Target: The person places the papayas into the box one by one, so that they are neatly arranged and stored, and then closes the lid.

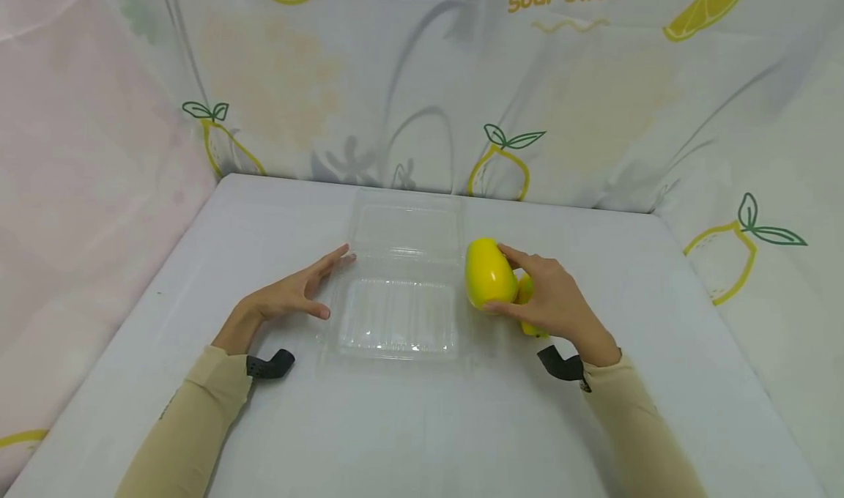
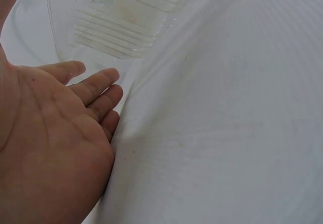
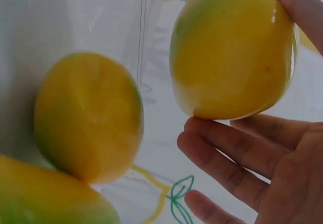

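My right hand (image 1: 550, 296) grips a glossy yellow mango (image 1: 489, 272) between thumb and fingers, raised just right of a clear plastic clamshell box (image 1: 395, 355). Green tints the side of this mango in the right wrist view. Two more yellow-green mangoes lie on the table: one rounded mango (image 3: 90, 115) and another mango (image 3: 50, 199) partly cut off by the frame. In the head view the right hand hides much of them. The box lies open, its lid (image 1: 405, 227) folded back. At its left edge my left hand (image 1: 286, 293) has its fingers extended, holding nothing; whether it touches the box I cannot tell.
A white cloth covers the table (image 1: 422, 432). Behind it hangs a curtain (image 1: 409, 80) printed with lemons, and more printed cloth closes off both sides. Each wrist wears a black mount, such as the left mount (image 1: 272, 365).
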### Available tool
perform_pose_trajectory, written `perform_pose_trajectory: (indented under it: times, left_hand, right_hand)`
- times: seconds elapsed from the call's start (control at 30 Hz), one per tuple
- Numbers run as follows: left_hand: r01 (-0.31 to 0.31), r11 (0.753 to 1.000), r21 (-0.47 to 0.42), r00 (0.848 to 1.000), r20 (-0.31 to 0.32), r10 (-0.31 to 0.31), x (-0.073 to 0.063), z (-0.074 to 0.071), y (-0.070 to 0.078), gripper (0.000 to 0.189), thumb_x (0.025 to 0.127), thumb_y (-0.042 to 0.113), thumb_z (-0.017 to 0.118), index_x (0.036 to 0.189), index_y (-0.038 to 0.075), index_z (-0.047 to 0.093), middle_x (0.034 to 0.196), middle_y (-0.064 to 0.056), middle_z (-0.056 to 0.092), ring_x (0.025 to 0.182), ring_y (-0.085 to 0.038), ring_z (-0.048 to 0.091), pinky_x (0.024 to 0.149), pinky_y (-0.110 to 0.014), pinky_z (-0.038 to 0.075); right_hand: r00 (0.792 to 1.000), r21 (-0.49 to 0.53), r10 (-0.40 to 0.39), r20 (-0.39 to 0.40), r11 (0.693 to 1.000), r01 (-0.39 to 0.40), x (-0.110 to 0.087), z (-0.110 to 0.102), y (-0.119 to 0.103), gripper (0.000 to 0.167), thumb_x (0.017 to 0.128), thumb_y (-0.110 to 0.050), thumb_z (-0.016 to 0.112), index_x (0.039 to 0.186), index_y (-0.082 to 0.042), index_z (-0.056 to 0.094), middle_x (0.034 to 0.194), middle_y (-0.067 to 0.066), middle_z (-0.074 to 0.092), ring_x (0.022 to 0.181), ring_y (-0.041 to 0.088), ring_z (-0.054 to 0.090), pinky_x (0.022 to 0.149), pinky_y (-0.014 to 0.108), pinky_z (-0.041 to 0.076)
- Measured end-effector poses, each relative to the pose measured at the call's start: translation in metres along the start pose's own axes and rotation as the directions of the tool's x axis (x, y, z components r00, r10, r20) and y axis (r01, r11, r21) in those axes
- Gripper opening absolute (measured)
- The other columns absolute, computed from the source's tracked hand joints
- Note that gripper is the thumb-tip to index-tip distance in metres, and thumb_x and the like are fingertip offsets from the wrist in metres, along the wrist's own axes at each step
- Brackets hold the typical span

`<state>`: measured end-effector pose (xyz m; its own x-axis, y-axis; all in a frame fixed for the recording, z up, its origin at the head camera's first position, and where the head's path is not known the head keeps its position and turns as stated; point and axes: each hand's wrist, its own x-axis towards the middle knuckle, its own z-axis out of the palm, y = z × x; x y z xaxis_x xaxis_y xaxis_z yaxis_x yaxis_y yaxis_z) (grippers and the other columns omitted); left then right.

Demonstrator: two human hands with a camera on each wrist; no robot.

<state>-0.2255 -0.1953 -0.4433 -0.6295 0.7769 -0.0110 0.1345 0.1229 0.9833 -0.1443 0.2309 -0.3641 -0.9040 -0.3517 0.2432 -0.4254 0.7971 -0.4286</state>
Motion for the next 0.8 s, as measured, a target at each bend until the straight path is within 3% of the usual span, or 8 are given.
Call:
perform_pose_trajectory:
  times: [0.13, 0.3, 0.47, 0.8]
  left_hand:
    - [0.001, 1.000, 0.011, 1.000, 0.000, -0.001, 0.000, 0.000, -0.001, 0.119, 0.075, 0.008, 0.083, 0.158, 0.011, -0.002, 0.164, -0.019, 0.007, 0.151, -0.035, -0.009, 0.113, -0.062, -0.006]
    - [0.003, 1.000, 0.018, 1.000, 0.002, -0.003, 0.000, 0.000, -0.002, 0.119, 0.075, 0.008, 0.082, 0.158, 0.012, -0.002, 0.164, -0.018, 0.006, 0.151, -0.035, -0.009, 0.114, -0.063, -0.006]
    - [0.009, 1.000, 0.010, 1.000, 0.002, -0.009, 0.000, 0.001, -0.001, 0.120, 0.075, 0.007, 0.083, 0.158, 0.014, -0.003, 0.165, -0.016, 0.005, 0.151, -0.035, -0.009, 0.115, -0.062, -0.006]
    - [0.010, 1.000, -0.011, 1.000, 0.008, -0.010, -0.001, 0.000, 0.000, 0.120, 0.075, 0.010, 0.083, 0.158, 0.015, -0.003, 0.165, -0.016, 0.004, 0.151, -0.032, -0.012, 0.115, -0.061, -0.008]
  right_hand:
    - [0.999, -0.020, -0.034, -0.030, 0.999, 0.033, 0.001, 0.017, -0.018, 0.089, 0.069, -0.049, 0.085, 0.140, -0.007, 0.053, 0.125, 0.012, 0.067, 0.105, 0.033, 0.062, 0.096, 0.053, 0.045]
    - [1.000, -0.001, 0.019, 0.005, 1.000, -0.019, 0.000, 0.036, -0.031, 0.092, 0.069, -0.055, 0.082, 0.142, -0.009, 0.051, 0.132, 0.009, 0.063, 0.119, 0.036, 0.055, 0.101, 0.053, 0.042]
    - [0.999, -0.021, 0.036, 0.028, 0.999, -0.036, -0.001, 0.050, -0.037, 0.093, 0.068, -0.057, 0.082, 0.142, -0.010, 0.052, 0.132, 0.010, 0.063, 0.124, 0.035, 0.052, 0.100, 0.052, 0.044]
    - [0.998, -0.172, -0.039, 0.051, 0.984, 0.047, -0.003, 0.069, -0.047, 0.095, 0.070, -0.059, 0.080, 0.141, -0.003, 0.049, 0.133, 0.012, 0.061, 0.136, 0.033, 0.044, 0.112, 0.052, 0.034]
